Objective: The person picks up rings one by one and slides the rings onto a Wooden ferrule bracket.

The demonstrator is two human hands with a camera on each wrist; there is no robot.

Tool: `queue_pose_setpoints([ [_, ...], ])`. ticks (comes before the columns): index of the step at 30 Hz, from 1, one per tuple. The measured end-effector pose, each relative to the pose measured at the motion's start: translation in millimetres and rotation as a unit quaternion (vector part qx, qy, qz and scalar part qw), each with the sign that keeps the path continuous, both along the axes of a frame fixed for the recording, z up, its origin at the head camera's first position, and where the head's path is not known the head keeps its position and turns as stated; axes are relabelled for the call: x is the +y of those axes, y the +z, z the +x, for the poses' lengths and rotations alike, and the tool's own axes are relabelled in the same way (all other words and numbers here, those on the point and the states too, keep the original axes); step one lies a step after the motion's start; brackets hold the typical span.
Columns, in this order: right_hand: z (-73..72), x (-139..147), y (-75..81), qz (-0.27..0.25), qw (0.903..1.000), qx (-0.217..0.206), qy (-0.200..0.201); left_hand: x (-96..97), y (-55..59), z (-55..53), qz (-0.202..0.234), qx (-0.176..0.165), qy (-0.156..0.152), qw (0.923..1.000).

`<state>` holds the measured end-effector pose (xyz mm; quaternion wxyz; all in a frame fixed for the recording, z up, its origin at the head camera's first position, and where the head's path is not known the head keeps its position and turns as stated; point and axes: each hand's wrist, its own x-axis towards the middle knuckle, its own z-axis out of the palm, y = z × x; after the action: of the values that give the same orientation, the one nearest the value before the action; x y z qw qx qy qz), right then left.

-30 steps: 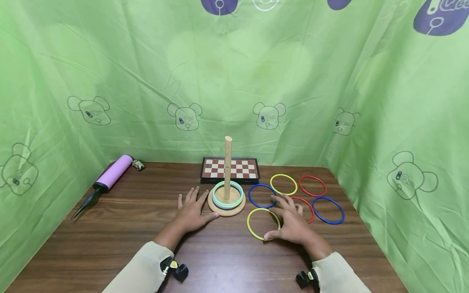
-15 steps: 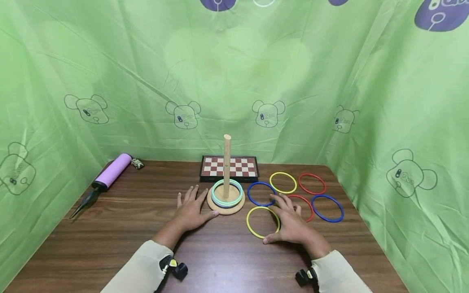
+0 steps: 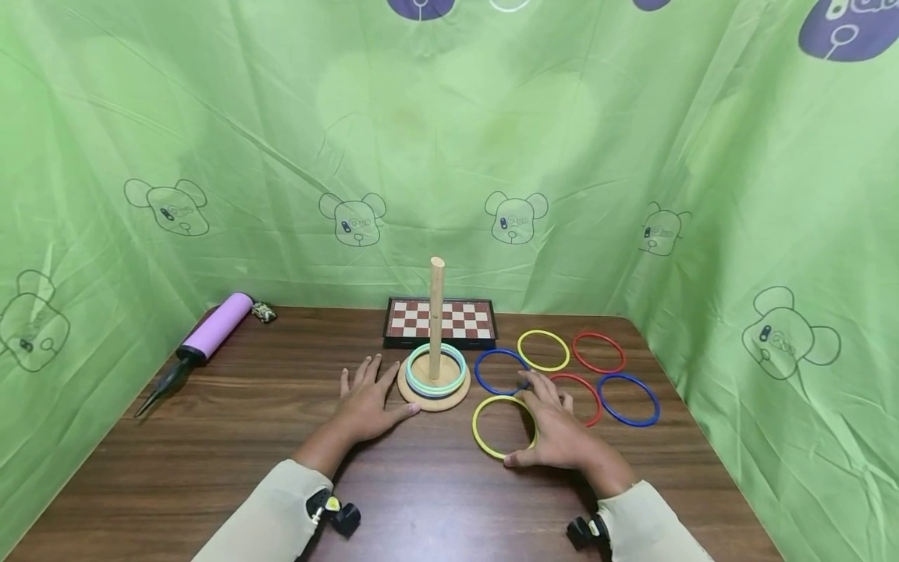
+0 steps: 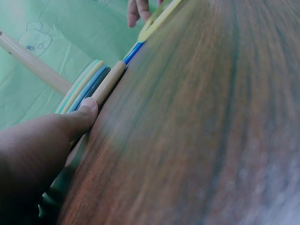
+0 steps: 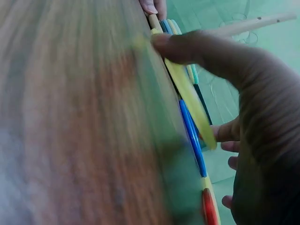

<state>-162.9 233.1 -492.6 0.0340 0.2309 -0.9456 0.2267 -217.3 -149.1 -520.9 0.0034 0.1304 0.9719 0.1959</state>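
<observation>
In the head view, a wooden peg stands upright on a round wooden base. Several rings, pale green on top and darker ones beneath, lie stacked around its foot. My left hand lies beside the base with fingers spread, its thumb touching the rim. With thumb and fingers curved around one side, my right hand grips the nearest yellow ring. From the right wrist, that yellow ring looks tilted, its far part raised above the blue one.
Right of the peg lie two blue rings, two red rings and another yellow ring. A chequered board sits behind the peg. At the far left lie a purple hand pump and a small patterned item.
My right thumb and fingers have drawn slightly closer around the near yellow ring. The left hand keeps its place by the base; the whole view shifts slightly.
</observation>
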Motion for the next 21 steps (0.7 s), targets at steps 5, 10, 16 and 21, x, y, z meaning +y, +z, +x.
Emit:
queue_pose_setpoints([
  [5, 0.2, -1, 3.7, -0.032, 0.9994, 0.014, -0.001, -0.7, -0.7, 0.2, 0.005, 0.004, -0.003, 1.0000],
  [10, -1.7, -2, 4.5, -0.055, 0.9967, 0.059, -0.013, 1.0, 0.7, 0.4, 0.022, 0.008, -0.009, 0.9997],
  [16, -7.8, -4, 10.7, -0.060, 0.9932, 0.098, -0.017, 2.0, 2.8, 1.8, 0.014, 0.003, -0.008, 0.9999],
  [21, -15.0, -8, 19.2, -0.053, 0.9925, 0.106, -0.030, 1.5, 0.8, 2.1, 0.016, 0.010, -0.003, 0.9998],
])
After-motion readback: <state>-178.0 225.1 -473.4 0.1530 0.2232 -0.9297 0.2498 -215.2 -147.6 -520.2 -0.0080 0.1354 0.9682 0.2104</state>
